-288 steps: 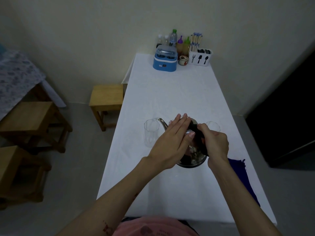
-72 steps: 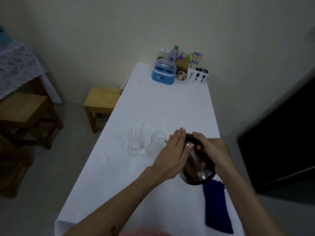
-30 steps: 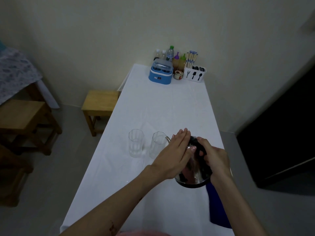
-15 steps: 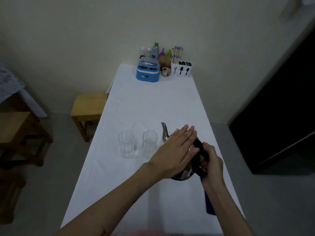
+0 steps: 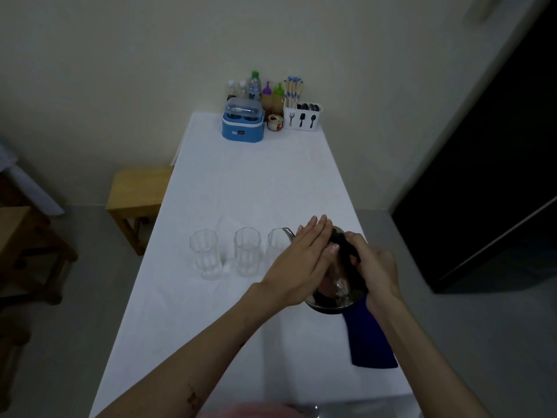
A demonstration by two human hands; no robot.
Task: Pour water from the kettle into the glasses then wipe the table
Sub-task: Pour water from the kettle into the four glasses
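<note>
Gripping kettle [image 5: 334, 294] handle, right hand [image 5: 375, 267], left hand [image 5: 301, 260] flat on lid

Head-worn view, forward and down over the table [image 5: 259, 188], close above.

A blue plastic appliance with a clear lid [image 5: 243, 123] stands beside a white cutlery holder [image 5: 302, 117]. Sauce bottles [image 5: 266, 96] line the wall behind. A wooden stool [image 5: 137, 193] stands left.

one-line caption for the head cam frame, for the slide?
Right hand tips a steel kettle by its black handle, left hand flat on the lid, spout at the third clear glass.
</note>
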